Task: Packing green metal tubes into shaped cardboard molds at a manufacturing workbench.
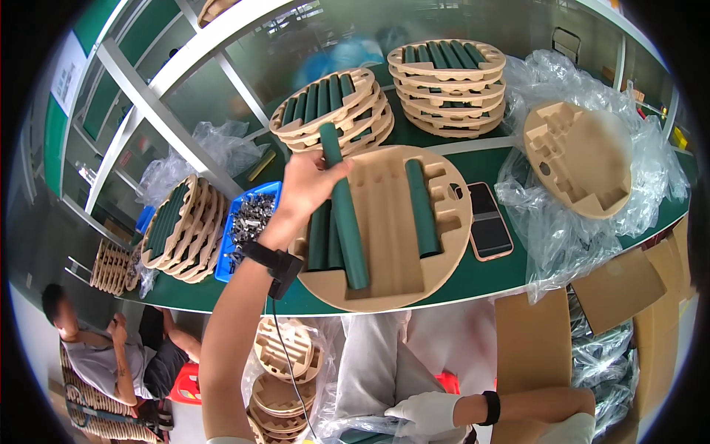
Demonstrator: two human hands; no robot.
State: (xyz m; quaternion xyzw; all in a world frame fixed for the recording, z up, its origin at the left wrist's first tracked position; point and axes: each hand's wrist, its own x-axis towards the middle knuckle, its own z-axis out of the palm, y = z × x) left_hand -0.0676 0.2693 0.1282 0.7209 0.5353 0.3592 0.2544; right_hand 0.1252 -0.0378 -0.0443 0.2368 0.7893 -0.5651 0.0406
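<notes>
My bare left hand is closed around the upper part of a dark green tube. The tube slants over a round tan molded-pulp tray, its lower end near the tray's front. Two more green tubes lie at the tray's left, partly covered by the held one. Another green tube rests in the right-hand slot, with bare grooves between. My right hand, in a white glove, is low by my lap. Its fingers appear closed on a clear plastic bag over green tubes; the fingertips are partly hidden.
Stacks of filled trays stand behind and at left. A blue bin holds small metal parts. Right of the tray lie a phone, crumpled plastic and an empty tray. A cardboard box stands below; another person sits lower left.
</notes>
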